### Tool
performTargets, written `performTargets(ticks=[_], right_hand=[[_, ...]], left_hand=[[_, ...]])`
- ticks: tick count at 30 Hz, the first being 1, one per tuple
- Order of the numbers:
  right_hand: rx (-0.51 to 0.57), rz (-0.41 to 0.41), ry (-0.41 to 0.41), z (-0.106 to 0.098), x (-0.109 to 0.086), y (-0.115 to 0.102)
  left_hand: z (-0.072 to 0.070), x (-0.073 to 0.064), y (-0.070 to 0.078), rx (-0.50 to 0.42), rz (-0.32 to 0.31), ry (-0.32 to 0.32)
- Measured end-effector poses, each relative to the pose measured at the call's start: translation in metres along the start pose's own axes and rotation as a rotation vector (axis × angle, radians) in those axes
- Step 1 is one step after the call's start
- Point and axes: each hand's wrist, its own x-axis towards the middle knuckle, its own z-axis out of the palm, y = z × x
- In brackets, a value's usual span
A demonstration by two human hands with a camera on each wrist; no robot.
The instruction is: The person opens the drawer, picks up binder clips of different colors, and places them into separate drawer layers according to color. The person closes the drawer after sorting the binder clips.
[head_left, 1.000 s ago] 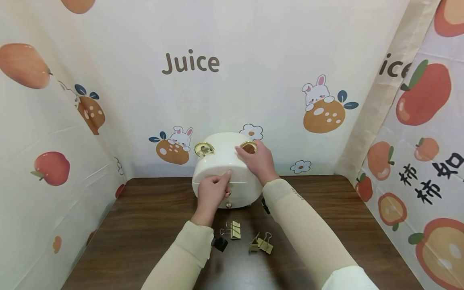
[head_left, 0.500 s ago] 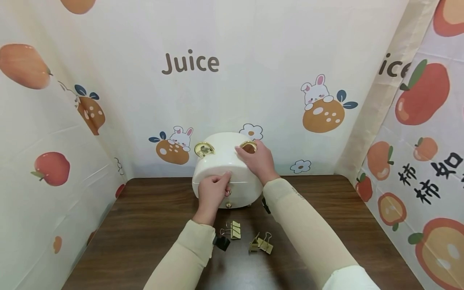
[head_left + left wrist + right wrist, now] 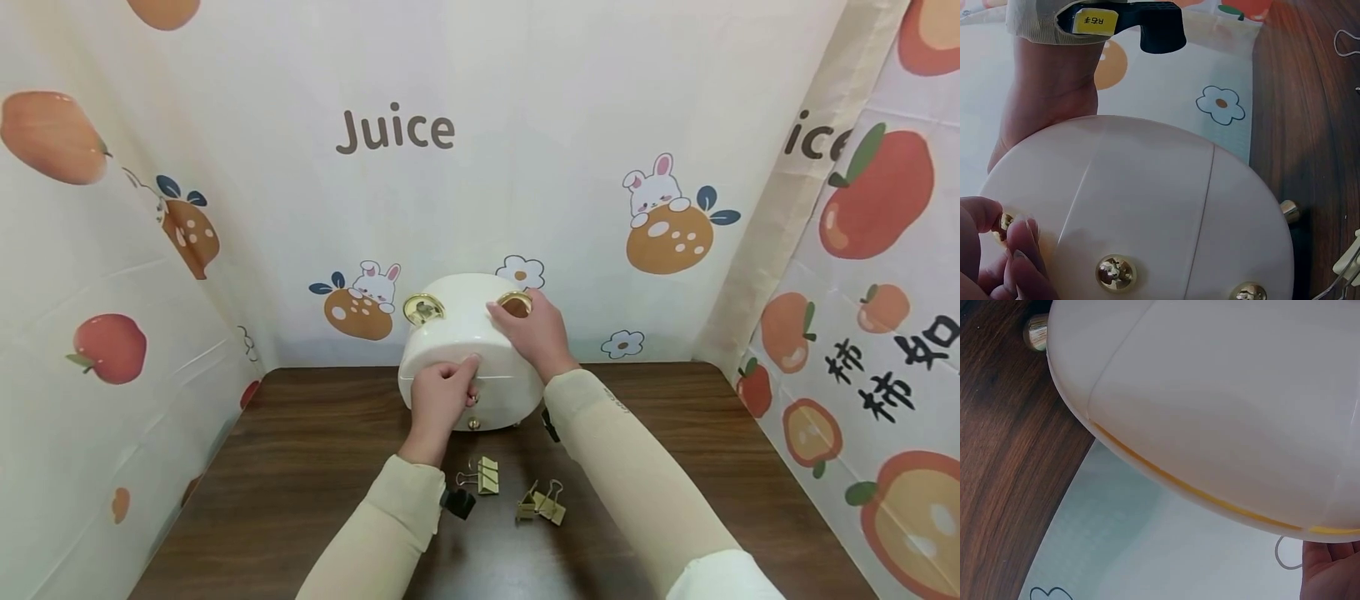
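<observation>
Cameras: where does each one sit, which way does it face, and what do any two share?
Head: above, facing forward and down at the rounded cream box on the dark wooden table; both sleeved arms show.
Left wrist: beside the box front; left hand pinches a small gold knob.
Right wrist: low against the box's curved side; only the right hand edge shows.
All three share the box.

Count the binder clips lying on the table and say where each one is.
4, as far as shows: a black clip by the left sleeve, a gold clip just right of it, and a pair of gold clips lying together farther right. Others may hide under the arms.
</observation>
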Motion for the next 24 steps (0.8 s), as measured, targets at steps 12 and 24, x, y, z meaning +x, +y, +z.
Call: performTargets(ticks=[12, 24], right_hand=[[-0.003, -0.012, -0.004, 0.005, 0.000, 0.000], [-0.012, -0.030, -0.045, -0.007, 0.000, -0.001]], left_hand=[[-0.017, 0.000, -0.005, 0.215, 0.105, -0.019], [-0.058, 0.001, 0.023, 0.737, 0.701, -0.450]])
